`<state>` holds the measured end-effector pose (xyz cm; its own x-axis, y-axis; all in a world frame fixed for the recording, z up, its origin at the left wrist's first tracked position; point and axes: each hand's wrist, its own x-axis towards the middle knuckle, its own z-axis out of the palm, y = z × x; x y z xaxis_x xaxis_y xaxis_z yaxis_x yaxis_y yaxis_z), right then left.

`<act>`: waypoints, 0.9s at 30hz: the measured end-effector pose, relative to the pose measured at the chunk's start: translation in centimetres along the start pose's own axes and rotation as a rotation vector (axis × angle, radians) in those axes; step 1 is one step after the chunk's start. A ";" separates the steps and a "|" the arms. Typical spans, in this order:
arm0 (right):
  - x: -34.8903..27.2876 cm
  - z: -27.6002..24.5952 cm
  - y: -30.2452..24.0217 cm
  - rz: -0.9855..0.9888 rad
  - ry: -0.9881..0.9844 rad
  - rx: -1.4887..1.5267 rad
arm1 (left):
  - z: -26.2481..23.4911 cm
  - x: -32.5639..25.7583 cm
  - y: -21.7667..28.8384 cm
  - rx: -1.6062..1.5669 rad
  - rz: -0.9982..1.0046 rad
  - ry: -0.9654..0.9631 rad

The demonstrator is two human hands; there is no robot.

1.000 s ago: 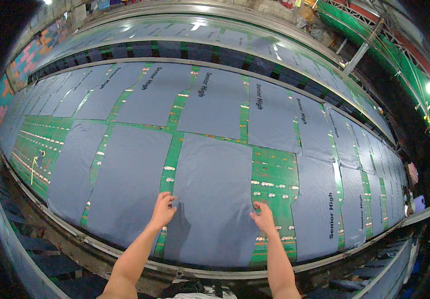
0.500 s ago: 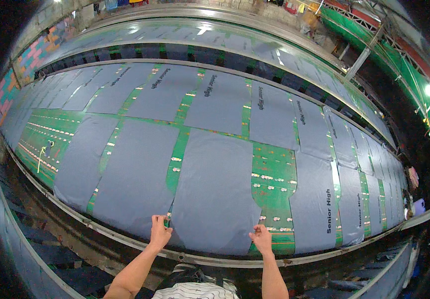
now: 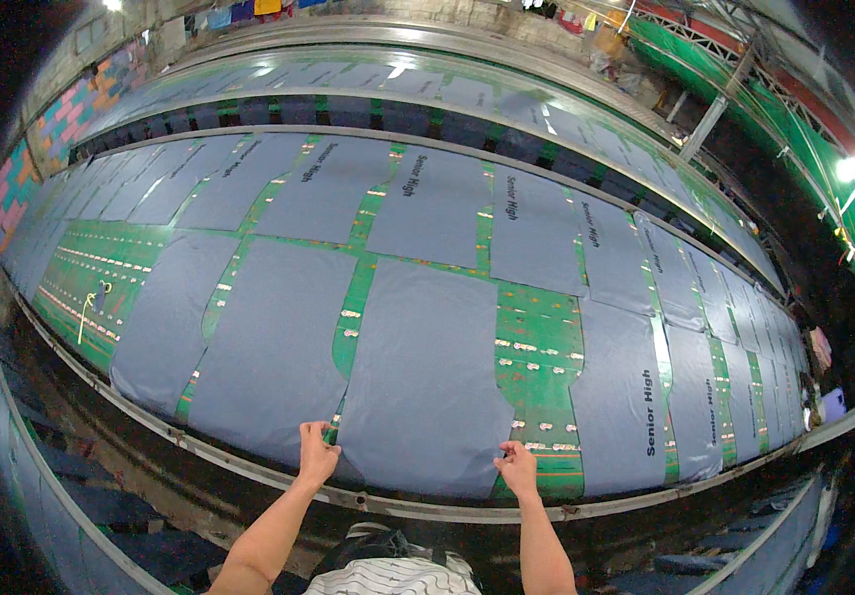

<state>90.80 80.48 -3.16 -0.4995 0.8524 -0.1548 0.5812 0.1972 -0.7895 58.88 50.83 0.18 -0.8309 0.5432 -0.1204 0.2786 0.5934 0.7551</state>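
Curling nearly closed, the left hand and right hand are at both edges of the blue-gray shirt piece on the green table; I can't tell if they pinch; arms reach forward.

Blue-grey cut garment panel, laid out flat on the green table.
We record one thin, matt fabric piece, plain across its visible face, spread lengthwise toward the table's near edge. We note a nearly straight far edge, a little aslant, and sides that curve outward partway down, so the near portion is broader. We see a mostly smooth surface with faint ripples; the near end looks darker, and its lower left corner is hard to make out.
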 end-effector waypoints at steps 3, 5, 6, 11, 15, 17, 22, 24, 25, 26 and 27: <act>-0.1 0.1 -0.3 0.006 0.001 -0.002 | 0.1 0.0 -0.7 0.015 0.040 0.020; -0.2 0.1 -0.3 0.014 0.003 0.020 | 0.2 0.1 -1.0 -0.016 0.025 0.002; -0.1 0.1 0.2 0.021 0.010 0.046 | 0.3 0.3 -0.7 -0.057 -0.011 -0.031; -0.6 -0.3 -2.1 0.016 0.016 0.052 | 0.3 0.5 -1.5 -0.014 0.020 -0.025; -0.4 -0.1 -1.5 0.019 0.038 0.016 | 0.6 0.7 -2.2 0.064 0.085 -0.006; -0.5 0.0 -1.9 0.035 0.036 0.003 | 0.5 0.9 -2.4 0.070 0.069 -0.010; -0.2 0.0 -1.1 0.069 0.013 -0.019 | 0.0 1.1 -1.2 0.071 0.023 -0.080; -0.3 0.1 -0.6 0.028 0.043 -0.016 | 0.1 1.2 -1.3 0.073 0.038 -0.083; -0.3 0.2 -0.7 0.009 0.057 -0.014 | -0.1 1.2 -1.1 0.075 0.044 -0.085; -0.3 0.3 -0.7 -0.025 0.076 -0.067 | -0.2 1.2 -0.7 0.091 0.023 -0.099; -0.5 0.5 -0.7 -0.060 0.095 -0.119 | -0.3 1.2 -0.2 0.107 0.002 -0.114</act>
<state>90.30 79.71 -2.78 -0.4757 0.8783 -0.0486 0.6274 0.3001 -0.7186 57.74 51.21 0.10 -0.7716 0.6052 -0.1960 0.3353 0.6488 0.6831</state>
